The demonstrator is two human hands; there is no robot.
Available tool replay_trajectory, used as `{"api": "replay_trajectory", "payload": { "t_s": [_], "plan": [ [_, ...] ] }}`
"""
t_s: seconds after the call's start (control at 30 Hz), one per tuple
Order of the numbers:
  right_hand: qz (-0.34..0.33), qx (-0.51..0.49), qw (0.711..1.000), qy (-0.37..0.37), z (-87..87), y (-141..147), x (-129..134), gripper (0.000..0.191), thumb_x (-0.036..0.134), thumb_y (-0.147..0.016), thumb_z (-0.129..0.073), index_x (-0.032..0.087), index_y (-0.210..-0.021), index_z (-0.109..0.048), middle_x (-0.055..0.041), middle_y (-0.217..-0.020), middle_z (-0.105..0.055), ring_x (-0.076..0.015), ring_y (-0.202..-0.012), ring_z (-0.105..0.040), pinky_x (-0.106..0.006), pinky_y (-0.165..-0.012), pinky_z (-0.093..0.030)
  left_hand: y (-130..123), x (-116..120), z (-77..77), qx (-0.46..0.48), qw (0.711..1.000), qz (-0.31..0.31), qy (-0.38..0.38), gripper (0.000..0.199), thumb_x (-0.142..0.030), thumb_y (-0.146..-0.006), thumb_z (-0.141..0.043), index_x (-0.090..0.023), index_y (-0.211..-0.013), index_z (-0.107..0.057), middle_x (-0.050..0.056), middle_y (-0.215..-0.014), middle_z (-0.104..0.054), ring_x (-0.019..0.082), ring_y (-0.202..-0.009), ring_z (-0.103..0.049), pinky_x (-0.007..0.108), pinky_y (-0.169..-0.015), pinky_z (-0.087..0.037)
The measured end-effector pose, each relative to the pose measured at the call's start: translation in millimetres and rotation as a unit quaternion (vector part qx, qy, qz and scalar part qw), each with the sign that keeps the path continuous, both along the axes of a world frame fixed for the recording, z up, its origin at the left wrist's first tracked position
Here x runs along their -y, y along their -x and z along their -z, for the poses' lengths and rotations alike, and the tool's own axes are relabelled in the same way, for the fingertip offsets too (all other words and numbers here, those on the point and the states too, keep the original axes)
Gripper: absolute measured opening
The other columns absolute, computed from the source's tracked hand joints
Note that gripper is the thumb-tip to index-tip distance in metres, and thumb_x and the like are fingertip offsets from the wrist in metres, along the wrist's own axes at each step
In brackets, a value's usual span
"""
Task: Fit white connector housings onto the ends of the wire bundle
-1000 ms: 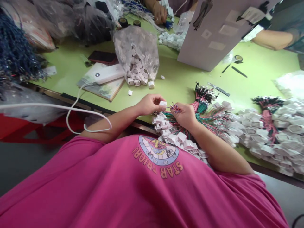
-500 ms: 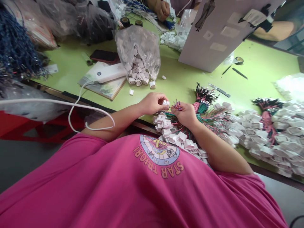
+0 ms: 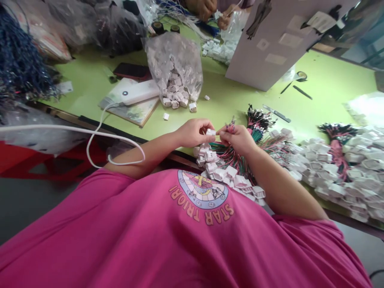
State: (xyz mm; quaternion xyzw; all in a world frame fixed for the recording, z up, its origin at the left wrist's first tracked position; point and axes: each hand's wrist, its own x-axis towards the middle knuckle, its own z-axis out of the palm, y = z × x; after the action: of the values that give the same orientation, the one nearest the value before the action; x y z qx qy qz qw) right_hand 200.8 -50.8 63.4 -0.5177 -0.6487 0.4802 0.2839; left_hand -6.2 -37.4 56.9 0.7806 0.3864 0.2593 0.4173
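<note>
My left hand (image 3: 195,133) pinches a white plastic connector housing (image 3: 211,132) between thumb and fingers. Close beside it on the right, my right hand (image 3: 237,138) is closed on a small bunch of thin wires (image 3: 231,126) whose purple-tinted ends stick up past the fingers. Its fingertips nearly meet the housing; whether a wire enters it I cannot tell. Below both hands hang several white connectors (image 3: 220,174) on pink and green wires. Behind my right wrist lies a tied wire bundle (image 3: 258,120) with black tips.
A clear bag (image 3: 174,60) spills white housings. Left of it are a white power bank (image 3: 141,92) on a notebook and a dark phone (image 3: 132,71). A utility knife (image 3: 276,113) lies right of centre. Finished-looking connectors (image 3: 366,164) heap at right. A co-worker's hands (image 3: 210,10) show beyond.
My right hand has shifted slightly right and up, turning the wire bunch, its fingertips still near the housing. My left hand has barely moved. Across the table, the co-worker's hands have moved.
</note>
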Motion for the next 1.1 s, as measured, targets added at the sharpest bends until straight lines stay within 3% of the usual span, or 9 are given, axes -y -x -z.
{"api": "replay_trajectory", "payload": {
  "t_s": [0.1,0.17,0.27,0.33,0.37,0.53,0.73,0.97,1.1],
  "plan": [
    [0.007,0.053,0.997,0.048,-7.2,3.0,-14.2,0.024,0.026,-0.075,-0.058,0.012,-0.090,-0.070,-0.0037,-0.068,-0.065,-0.0105,-0.053,-0.053,-0.025,-0.054,-0.041,6.1,18.3,-6.5,-0.023,0.998,0.060,-0.024,0.038,-0.047,-0.073,-0.069,-0.016,-0.094,-0.066,0.003,-0.086,-0.066,0.013,-0.077,-0.057,0.026,-0.071,-0.043],
    [-0.060,0.185,0.980,0.036,-7.9,12.8,-20.1,0.022,0.018,-0.070,-0.059,0.013,-0.086,-0.072,-0.0044,-0.066,-0.066,-0.0115,-0.053,-0.054,-0.025,-0.055,-0.039,7.7,30.7,-7.2,-0.027,0.997,0.055,-0.047,0.036,-0.047,-0.076,-0.067,-0.016,-0.094,-0.066,0.004,-0.088,-0.065,0.013,-0.078,-0.058,0.027,-0.073,-0.043],
    [-0.210,0.377,0.902,-0.029,-4.4,32.0,-21.7,0.018,0.017,-0.070,-0.058,0.013,-0.078,-0.074,-0.0087,-0.070,-0.069,-0.0152,-0.060,-0.057,-0.026,-0.057,-0.035,7.8,43.4,-5.7,-0.015,0.997,0.034,-0.070,0.035,-0.047,-0.079,-0.064,-0.016,-0.096,-0.065,0.004,-0.092,-0.065,0.014,-0.082,-0.059,0.028,-0.076,-0.045],
    [-0.246,0.432,0.866,-0.046,-1.8,40.2,-19.9,0.021,0.018,-0.071,-0.057,0.013,-0.082,-0.074,-0.0104,-0.075,-0.071,-0.0163,-0.063,-0.058,-0.026,-0.057,-0.034,7.7,47.0,-4.5,-0.011,0.996,0.034,-0.079,0.035,-0.047,-0.080,-0.063,-0.017,-0.098,-0.065,0.005,-0.095,-0.065,0.015,-0.086,-0.060,0.029,-0.079,-0.046],
    [-0.246,0.438,0.863,-0.047,-1.0,41.8,-18.8,0.022,0.018,-0.072,-0.057,0.013,-0.084,-0.074,-0.0103,-0.077,-0.071,-0.0161,-0.063,-0.058,-0.026,-0.056,-0.033,7.9,47.6,-4.1,-0.011,0.996,0.034,-0.081,0.036,-0.048,-0.080,-0.063,-0.017,-0.098,-0.065,0.005,-0.096,-0.065,0.015,-0.087,-0.060,0.029,-0.080,-0.046],
    [-0.183,0.404,0.894,-0.061,-2.0,34.7,-14.7,0.018,0.024,-0.075,-0.056,0.016,-0.082,-0.071,-0.0067,-0.075,-0.070,-0.0137,-0.062,-0.056,-0.024,-0.054,-0.031,8.9,46.9,-3.2,0.002,0.996,0.039,-0.079,0.037,-0.049,-0.081,-0.062,-0.017,-0.099,-0.064,0.005,-0.094,-0.066,0.015,-0.085,-0.061,0.028,-0.078,-0.047],
    [-0.216,0.446,0.866,-0.067,2.5,35.0,-12.6,0.023,0.019,-0.073,-0.055,0.016,-0.087,-0.073,-0.0109,-0.079,-0.071,-0.0174,-0.065,-0.059,-0.026,-0.056,-0.031,7.2,48.2,-4.3,-0.005,0.997,0.044,-0.070,0.035,-0.047,-0.081,-0.063,-0.017,-0.098,-0.064,0.005,-0.097,-0.065,0.015,-0.087,-0.061,0.028,-0.079,-0.048],
    [-0.081,0.290,0.953,-0.039,-3.5,22.6,-14.1,0.015,0.019,-0.065,-0.059,0.015,-0.072,-0.072,-0.0017,-0.065,-0.066,-0.0119,-0.060,-0.055,-0.023,-0.055,-0.035,6.9,46.2,-7.7,-0.011,0.997,0.051,-0.064,0.034,-0.044,-0.081,-0.062,-0.017,-0.101,-0.064,0.005,-0.095,-0.065,0.014,-0.086,-0.061,0.027,-0.078,-0.050],
    [-0.037,0.182,0.982,-0.017,-7.7,6.2,-12.1,0.015,0.020,-0.061,-0.062,0.013,-0.070,-0.072,0.0014,-0.059,-0.060,-0.0098,-0.056,-0.050,-0.023,-0.055,-0.036,7.1,39.1,-9.5,0.003,0.997,0.030,-0.066,0.033,-0.041,-0.080,-0.064,-0.017,-0.104,-0.064,0.006,-0.098,-0.065,0.014,-0.089,-0.061,0.027,-0.078,-0.051]
  ]
}}
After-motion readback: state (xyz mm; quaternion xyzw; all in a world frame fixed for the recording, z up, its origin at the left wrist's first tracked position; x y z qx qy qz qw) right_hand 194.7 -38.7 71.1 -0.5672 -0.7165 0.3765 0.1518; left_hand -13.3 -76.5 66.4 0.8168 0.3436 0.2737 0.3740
